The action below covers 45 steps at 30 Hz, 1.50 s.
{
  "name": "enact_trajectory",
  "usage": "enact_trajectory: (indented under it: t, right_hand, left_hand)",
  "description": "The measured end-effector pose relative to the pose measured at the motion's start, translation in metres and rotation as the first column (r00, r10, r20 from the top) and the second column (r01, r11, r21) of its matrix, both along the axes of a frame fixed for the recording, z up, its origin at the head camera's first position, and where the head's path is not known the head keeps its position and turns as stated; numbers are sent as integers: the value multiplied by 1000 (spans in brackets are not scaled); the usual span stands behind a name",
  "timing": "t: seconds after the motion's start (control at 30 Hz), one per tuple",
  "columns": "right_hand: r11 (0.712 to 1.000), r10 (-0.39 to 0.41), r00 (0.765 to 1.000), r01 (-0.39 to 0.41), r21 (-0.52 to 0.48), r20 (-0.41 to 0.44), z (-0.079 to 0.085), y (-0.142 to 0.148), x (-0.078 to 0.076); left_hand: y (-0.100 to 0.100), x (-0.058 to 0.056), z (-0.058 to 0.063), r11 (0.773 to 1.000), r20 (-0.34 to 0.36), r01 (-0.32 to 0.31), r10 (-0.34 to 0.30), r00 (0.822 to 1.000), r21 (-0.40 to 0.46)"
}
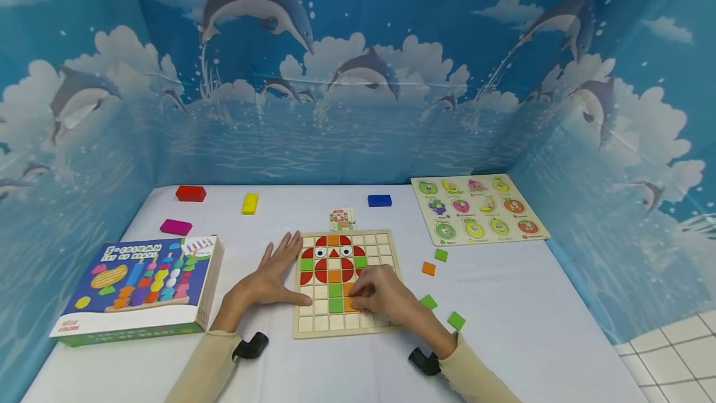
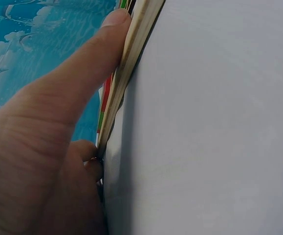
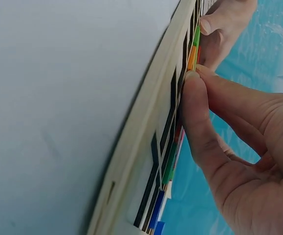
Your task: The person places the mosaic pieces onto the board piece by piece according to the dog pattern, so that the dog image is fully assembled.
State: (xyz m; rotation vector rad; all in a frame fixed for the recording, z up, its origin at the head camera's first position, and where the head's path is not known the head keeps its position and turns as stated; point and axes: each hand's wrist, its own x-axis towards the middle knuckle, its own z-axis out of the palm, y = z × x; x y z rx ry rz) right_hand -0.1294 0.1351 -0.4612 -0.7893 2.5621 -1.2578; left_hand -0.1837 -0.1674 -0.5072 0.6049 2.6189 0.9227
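A wooden grid board (image 1: pixel 341 333) lies in the middle of the table with a red, green and orange owl-like mosaic in it. My left hand (image 1: pixel 271 278) is spread over the board's left edge, thumb on the lower left cells. In the left wrist view the thumb (image 2: pixel 90 61) rests against the board's edge. My right hand (image 1: pixel 386 294) pinches an orange square tile (image 1: pixel 349 305) at the board, right of two green tiles (image 1: pixel 335 298). In the right wrist view its thumb (image 3: pixel 196 98) and index finger meet by the tile; the fingers hide part of the mosaic.
Loose green tiles (image 1: pixel 456 320) and an orange tile (image 1: pixel 428 268) lie right of the board. A pattern card (image 1: pixel 342 219) sits behind it. Around stand a boxed bead set (image 1: pixel 140 285), a fruit puzzle board (image 1: pixel 481 210), and red (image 1: pixel 191 193), magenta (image 1: pixel 176 227), yellow (image 1: pixel 250 204) and blue blocks (image 1: pixel 380 201).
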Motion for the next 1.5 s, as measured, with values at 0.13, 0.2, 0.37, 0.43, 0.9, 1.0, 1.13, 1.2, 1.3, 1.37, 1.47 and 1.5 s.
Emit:
enact_trajectory:
  t: [0.13,0.2,0.37,0.43,0.9,1.0,1.13,1.2,1.3,1.37,1.47,1.5]
  right_hand:
    - [1000,15,1000,-15,6,-16,-2,0,0]
    - [1000,22,1000,-22,4,-20,-3,-1,1]
    - [999,37,999,-36,19,-25,-1,1,-1]
    - [998,54,998,-53,19,-37,4,6,-5]
    - [978,-54,997,63,199,-47,15,112,-49]
    - [962,-119,992,122,246,-27,14,126,-52]
    - [942,-180,983,177,285,-15,16,133,-53]
    - [930,-208,978,200,310,-8,16,135,-53]
    - [908,-253,968,236,345,2,17,136,-52]
    - [896,-277,961,252,365,15,17,137,-52]
    - [884,-302,953,269,381,28,15,138,-53]
    - [885,-304,952,270,379,32,15,138,-54]
  left_hand:
    - [1,0,-1,1000,-8,-1,1,1000,-4]
    - [1,-1,-2,1000,-10,-3,2,1000,-14]
    - [0,-1,-4,1000,-21,-3,3,1000,-12]
    - [0,-2,-5,1000,-26,-4,3,1000,-7]
    - [3,3,14,1000,12,21,-21,1000,17]
    - [3,5,14,1000,9,14,-14,1000,23]
    - [1,6,10,998,-5,8,-7,1000,59]
    - [0,5,6,998,-15,6,-5,1000,63]
    - [0,2,-1,999,-30,5,-4,1000,38]
    - [0,0,-5,1000,-35,2,-2,999,15]
    - [0,-1,-7,1000,-38,2,-2,999,6]
    - [-1,-1,-7,1000,-36,0,0,999,4]
